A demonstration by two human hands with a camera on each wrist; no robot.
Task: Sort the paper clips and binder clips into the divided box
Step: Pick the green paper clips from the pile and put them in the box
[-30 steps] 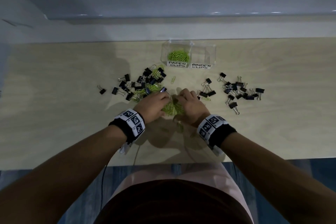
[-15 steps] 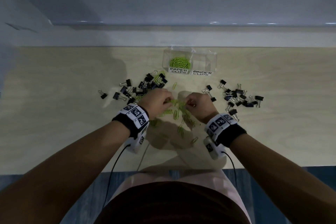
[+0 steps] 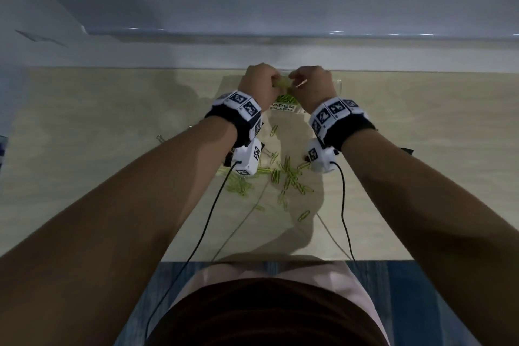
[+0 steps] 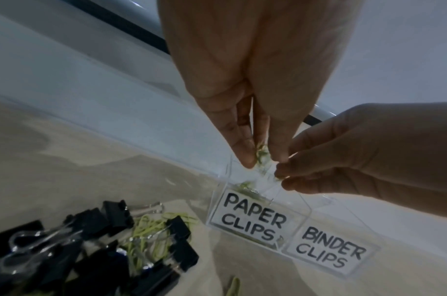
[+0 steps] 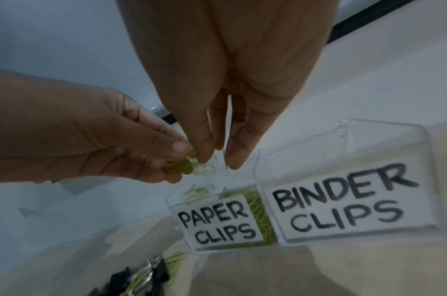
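The clear divided box (image 3: 283, 108) stands at the table's far edge, labelled PAPER CLIPS (image 4: 252, 218) and BINDER CLIPS (image 5: 343, 202). Green paper clips (image 5: 257, 212) lie in the left compartment; the binder compartment looks bare. Both hands hover close together just over the paper-clip side. My left hand (image 4: 261, 160) pinches a bunch of green paper clips (image 5: 183, 168) between thumb and fingers. My right hand (image 5: 218, 160) has its fingertips bunched right beside it, with a few green clips (image 4: 277, 177) at them. Blurred clips show just below the fingertips.
Loose green paper clips (image 3: 289, 177) are scattered on the wooden table between my forearms. A heap of black binder clips (image 4: 103, 250) mixed with green clips lies left of the box. One more binder clip (image 3: 407, 150) peeks out beside my right arm. A wall rises behind the box.
Both hands lifted from the scattered clips in mid-table and moved away from me, carrying green paper clips, to above the box's paper-clip compartment. The camera tilted, so my arms hide the binder clip heaps.
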